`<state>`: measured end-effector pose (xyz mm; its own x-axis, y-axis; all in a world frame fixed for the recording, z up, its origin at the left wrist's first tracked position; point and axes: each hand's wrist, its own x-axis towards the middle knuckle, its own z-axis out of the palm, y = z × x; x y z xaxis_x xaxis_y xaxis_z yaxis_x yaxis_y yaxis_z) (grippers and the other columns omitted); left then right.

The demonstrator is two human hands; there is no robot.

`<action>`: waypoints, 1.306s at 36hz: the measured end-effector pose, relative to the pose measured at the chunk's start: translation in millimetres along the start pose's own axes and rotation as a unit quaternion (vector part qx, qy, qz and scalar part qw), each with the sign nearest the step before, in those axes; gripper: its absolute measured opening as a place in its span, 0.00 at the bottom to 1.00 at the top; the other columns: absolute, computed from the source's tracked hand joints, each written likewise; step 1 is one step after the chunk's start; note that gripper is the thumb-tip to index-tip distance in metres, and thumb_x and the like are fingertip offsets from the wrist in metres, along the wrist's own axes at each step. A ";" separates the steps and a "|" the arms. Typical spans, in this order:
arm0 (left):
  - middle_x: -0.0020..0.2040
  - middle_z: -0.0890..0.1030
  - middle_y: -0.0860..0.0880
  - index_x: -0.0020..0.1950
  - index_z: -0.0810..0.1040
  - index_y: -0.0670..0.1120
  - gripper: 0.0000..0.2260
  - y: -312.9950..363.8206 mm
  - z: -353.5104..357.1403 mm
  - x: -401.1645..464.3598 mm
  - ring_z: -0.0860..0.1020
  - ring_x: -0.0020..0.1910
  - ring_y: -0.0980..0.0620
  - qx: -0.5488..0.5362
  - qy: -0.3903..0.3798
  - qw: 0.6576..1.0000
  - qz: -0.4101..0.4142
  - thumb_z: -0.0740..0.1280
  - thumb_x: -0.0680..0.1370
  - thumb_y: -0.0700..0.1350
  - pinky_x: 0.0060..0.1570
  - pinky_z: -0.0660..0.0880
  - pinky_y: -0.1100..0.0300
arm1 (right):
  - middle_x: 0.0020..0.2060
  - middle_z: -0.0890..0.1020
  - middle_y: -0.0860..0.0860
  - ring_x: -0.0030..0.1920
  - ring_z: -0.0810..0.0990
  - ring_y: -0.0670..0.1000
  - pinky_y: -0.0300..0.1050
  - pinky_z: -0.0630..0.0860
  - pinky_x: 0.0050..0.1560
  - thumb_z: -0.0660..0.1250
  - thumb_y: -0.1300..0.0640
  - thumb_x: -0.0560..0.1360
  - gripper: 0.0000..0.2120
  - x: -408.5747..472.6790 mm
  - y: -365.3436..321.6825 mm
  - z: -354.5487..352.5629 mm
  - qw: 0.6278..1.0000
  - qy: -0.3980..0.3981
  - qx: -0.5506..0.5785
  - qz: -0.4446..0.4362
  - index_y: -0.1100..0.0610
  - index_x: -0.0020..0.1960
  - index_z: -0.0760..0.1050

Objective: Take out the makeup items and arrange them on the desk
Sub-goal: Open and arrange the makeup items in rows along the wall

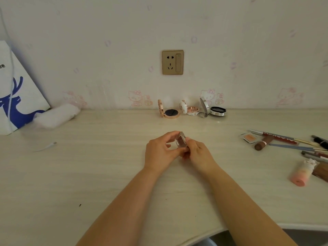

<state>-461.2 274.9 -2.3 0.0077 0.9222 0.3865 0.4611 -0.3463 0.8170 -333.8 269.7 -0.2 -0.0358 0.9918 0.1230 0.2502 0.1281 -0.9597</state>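
Head view, left to right. A white paper bag (16,96) with a blue deer print leans against the wall at the far left of the tabletop (106,166). Just beside it lies a white pouch (56,115), and nearer the viewer a white cable end (46,147).

At centre, the left hand (160,152) and right hand (198,153) are raised just above the tabletop. Both sets of fingers are curled around a small clear square makeup case (181,142) with a brownish insert; the case is tilted and held between the two hands.

Along the wall behind the hands stand three open compacts: a rose-gold compact (170,112), a white compact (190,109) and a silver compact (215,110), side by side. A gold wall socket (172,62) is mounted above them.

At the right lie a small peach pan (249,137), a brown lipstick tube (263,142), several brushes and pencils (292,142) and a pink gradient tube (302,174).
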 end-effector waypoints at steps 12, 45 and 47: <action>0.53 0.82 0.57 0.57 0.79 0.51 0.20 -5.8 -1.2 3.4 0.79 0.52 0.65 -0.132 -0.014 0.990 -0.045 0.77 0.67 0.42 0.51 0.76 0.68 | 0.31 0.77 0.57 0.31 0.74 0.51 0.43 0.72 0.34 0.48 0.58 0.81 0.20 7.8 1.4 -1.7 0.964 -0.014 0.244 0.107 0.62 0.40 0.75; 0.52 0.81 0.55 0.53 0.76 0.54 0.16 -59.4 -34.7 81.8 0.78 0.51 0.61 -0.006 -0.153 0.982 -0.109 0.75 0.69 0.43 0.45 0.70 0.73 | 0.43 0.71 0.47 0.54 0.68 0.52 0.46 0.68 0.57 0.65 0.43 0.73 0.22 91.5 35.4 -14.0 0.915 -0.055 -0.394 -0.068 0.43 0.66 0.70; 0.52 0.81 0.55 0.51 0.76 0.56 0.16 -63.5 -32.8 87.0 0.78 0.52 0.60 -0.002 -0.147 0.982 -0.116 0.76 0.67 0.46 0.47 0.70 0.69 | 0.44 0.70 0.47 0.56 0.68 0.53 0.46 0.68 0.59 0.65 0.41 0.73 0.21 97.2 35.2 -12.5 0.911 -0.057 -0.406 -0.055 0.41 0.66 0.71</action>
<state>-518.9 371.5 -6.5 0.1593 0.9859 0.0505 0.4777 -0.1217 0.8701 -316.4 370.6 -18.9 -0.1934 0.9716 0.1360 0.8696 0.2339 -0.4347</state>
